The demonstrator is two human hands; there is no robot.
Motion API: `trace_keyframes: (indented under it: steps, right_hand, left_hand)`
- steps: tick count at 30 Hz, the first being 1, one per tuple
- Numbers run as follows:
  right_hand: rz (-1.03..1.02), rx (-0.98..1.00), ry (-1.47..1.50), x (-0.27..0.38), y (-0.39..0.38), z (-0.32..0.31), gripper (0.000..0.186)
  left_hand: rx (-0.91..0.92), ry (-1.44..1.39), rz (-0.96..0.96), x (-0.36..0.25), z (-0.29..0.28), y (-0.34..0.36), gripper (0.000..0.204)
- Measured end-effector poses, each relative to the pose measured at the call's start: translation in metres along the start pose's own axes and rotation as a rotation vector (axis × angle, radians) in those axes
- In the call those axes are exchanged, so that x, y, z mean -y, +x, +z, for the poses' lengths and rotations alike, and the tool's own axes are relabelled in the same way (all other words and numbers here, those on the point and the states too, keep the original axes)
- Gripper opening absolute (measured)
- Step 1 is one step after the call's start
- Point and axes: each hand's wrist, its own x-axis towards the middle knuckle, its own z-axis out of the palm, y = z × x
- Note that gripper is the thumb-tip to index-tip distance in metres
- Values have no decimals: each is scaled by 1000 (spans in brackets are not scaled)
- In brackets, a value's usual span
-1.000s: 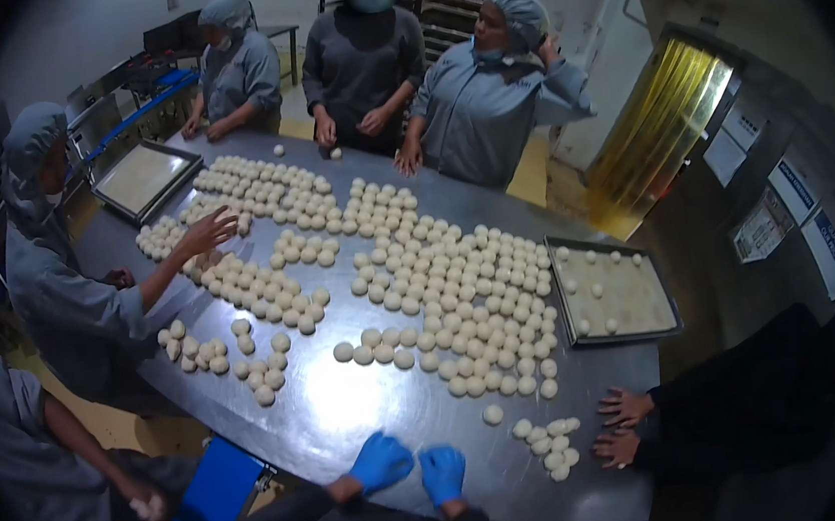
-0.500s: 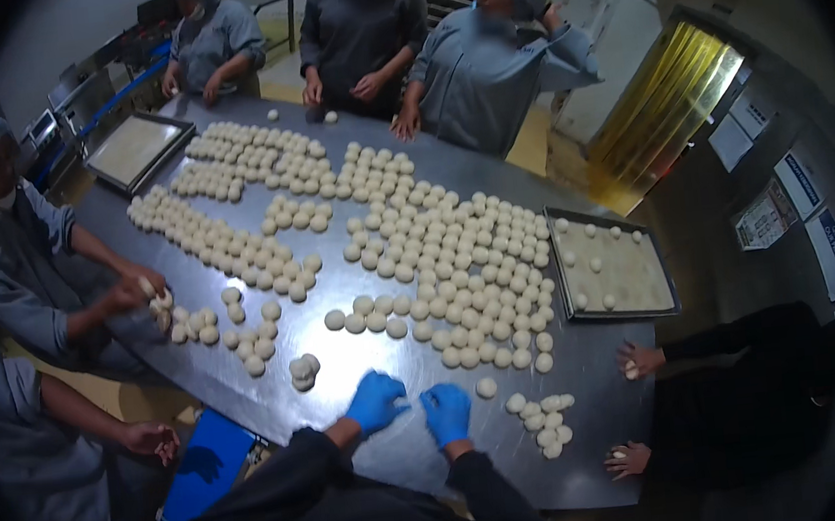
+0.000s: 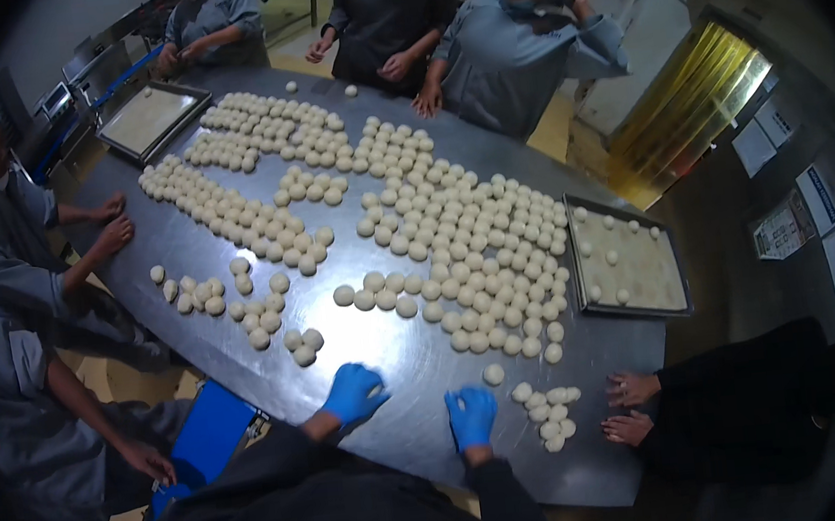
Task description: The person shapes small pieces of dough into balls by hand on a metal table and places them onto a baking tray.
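My left hand [image 3: 353, 393], in a blue glove, is over the near edge of the steel table [image 3: 406, 452]. Its fingers are loosely curved and apart, with no dough visible in them. Further right, my right hand [image 3: 472, 418], also gloved, is low over the tabletop. Its curled fingers are blurred, and I cannot make out anything under them. Just beyond it is a single dough ball [image 3: 493, 375]. A small cluster of dough balls [image 3: 303, 347] sits past my left hand. Another group of dough pieces [image 3: 550, 414] lies to the right of my right hand.
Rows of dough balls [image 3: 477, 255] cover much of the table. A tray with several balls [image 3: 630, 270] is at the right, another tray [image 3: 148, 123] at the far left. Co-workers stand around the table; one person's hands [image 3: 631, 409] rest at the right edge.
My hands have moved apart, left hand leftward and right hand rightward. The view has shifted slightly. The person at left no longer holds dough; the right co-worker's hands have come together on the table.
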Motion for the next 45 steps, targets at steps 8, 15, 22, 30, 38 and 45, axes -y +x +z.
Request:
trace_keyframes:
  steps: [8,15,22,30,38,45]
  right_hand:
    - [-84,137,11,-12,-9,61,19]
    - [-188,92,-146,-57,-76,22,22]
    - [-184,159,-5,-11,7,35,23]
    - [-206,-24,-74,-32,-40,44,26]
    - [6,58,-122,-31,-24,3,24]
    - [-107,45,-18,-15,-18,67,28]
  left_hand:
    - [-62,-222,268,-16,50,23,15]
    - [86,-200,34,28,34,-53,17]
    - [-92,-143,217,10,24,30,24]
    - [-173,-93,289,-15,55,-38,11]
    - [278,-2,-84,35,-2,-10,8]
    - [103,-45,201,-8,46,27,16]
